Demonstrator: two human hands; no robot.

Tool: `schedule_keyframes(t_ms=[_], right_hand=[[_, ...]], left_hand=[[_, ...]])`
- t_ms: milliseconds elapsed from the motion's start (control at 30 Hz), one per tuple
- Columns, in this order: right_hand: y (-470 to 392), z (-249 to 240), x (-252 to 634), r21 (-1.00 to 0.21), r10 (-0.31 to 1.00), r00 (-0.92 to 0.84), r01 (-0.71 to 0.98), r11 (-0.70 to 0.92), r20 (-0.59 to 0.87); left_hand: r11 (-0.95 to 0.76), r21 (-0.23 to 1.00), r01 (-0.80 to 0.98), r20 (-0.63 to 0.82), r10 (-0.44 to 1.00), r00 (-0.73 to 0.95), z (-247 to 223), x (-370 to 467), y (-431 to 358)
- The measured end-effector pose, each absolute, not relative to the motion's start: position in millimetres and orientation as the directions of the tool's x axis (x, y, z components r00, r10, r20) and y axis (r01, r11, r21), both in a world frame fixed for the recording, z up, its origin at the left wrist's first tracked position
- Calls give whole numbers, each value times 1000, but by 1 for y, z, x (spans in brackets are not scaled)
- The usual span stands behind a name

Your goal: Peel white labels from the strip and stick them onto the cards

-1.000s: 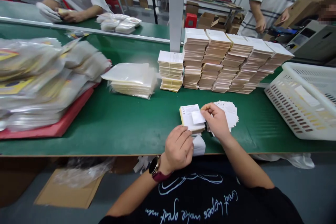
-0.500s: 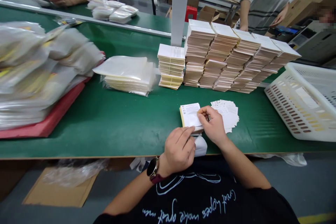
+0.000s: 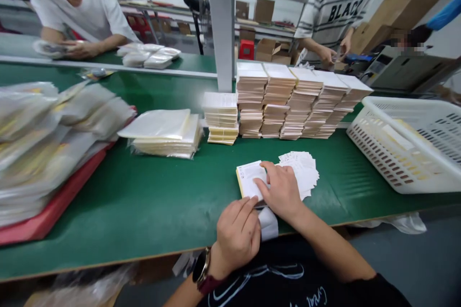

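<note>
A small stack of white printed papers (image 3: 248,177) with a yellow side lies near the table's front edge. My left hand (image 3: 239,230), with a watch on the wrist, has its fingers curled and their tips on the stack's near edge. Over the stack's right side is my right hand (image 3: 281,189), thumb and index finger spread apart on the top sheet. Loose white slips (image 3: 304,172) lie fanned out just right of that hand. Below the stack a white rounded item (image 3: 268,224) shows partly between my wrists.
Tall paper stacks (image 3: 281,91) and a smaller bundle (image 3: 221,115) stand behind. Clear bags (image 3: 162,134) lie left of them, bagged packs (image 3: 43,148) on a red tray (image 3: 68,206) far left. A white basket (image 3: 392,153) is right. Two people are beyond the green table (image 3: 162,201).
The camera view has tilted up. My right thumb and index finger, pinched together before, are now spread on the stack. My left hand stays at the stack's near edge.
</note>
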State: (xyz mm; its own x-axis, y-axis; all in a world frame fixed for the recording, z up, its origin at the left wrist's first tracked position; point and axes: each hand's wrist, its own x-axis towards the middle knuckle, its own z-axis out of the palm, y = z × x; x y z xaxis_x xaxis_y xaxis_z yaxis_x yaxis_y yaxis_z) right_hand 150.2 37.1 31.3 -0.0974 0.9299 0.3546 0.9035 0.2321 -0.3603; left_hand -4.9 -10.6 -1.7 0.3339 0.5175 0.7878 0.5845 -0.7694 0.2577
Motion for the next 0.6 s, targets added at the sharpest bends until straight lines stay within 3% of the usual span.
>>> schedule_keyframes(t_ms=[67, 133, 233, 333, 433, 600], right_hand=[[41, 32, 155, -404, 956, -15, 905, 138, 293], [46, 31, 162, -535, 988, 36, 843, 52, 151], [52, 23, 172, -767, 1000, -6, 642, -15, -25], [55, 15, 176, -899, 997, -35, 435, -47, -69], [55, 13, 177, -922, 995, -47, 381, -60, -84], [53, 21, 181, -825, 994, -55, 563, -43, -89]], left_hand=[[-776, 238, 585, 798, 499, 338, -2, -5, -9], [-777, 202, 596, 800, 482, 357, -2, -5, -9], [-760, 167, 628, 777, 494, 391, -3, -4, -9], [-740, 182, 647, 734, 540, 411, -3, -3, -10], [-740, 198, 642, 721, 554, 417, -4, -2, -10], [-757, 193, 625, 731, 536, 423, -5, -2, -10]])
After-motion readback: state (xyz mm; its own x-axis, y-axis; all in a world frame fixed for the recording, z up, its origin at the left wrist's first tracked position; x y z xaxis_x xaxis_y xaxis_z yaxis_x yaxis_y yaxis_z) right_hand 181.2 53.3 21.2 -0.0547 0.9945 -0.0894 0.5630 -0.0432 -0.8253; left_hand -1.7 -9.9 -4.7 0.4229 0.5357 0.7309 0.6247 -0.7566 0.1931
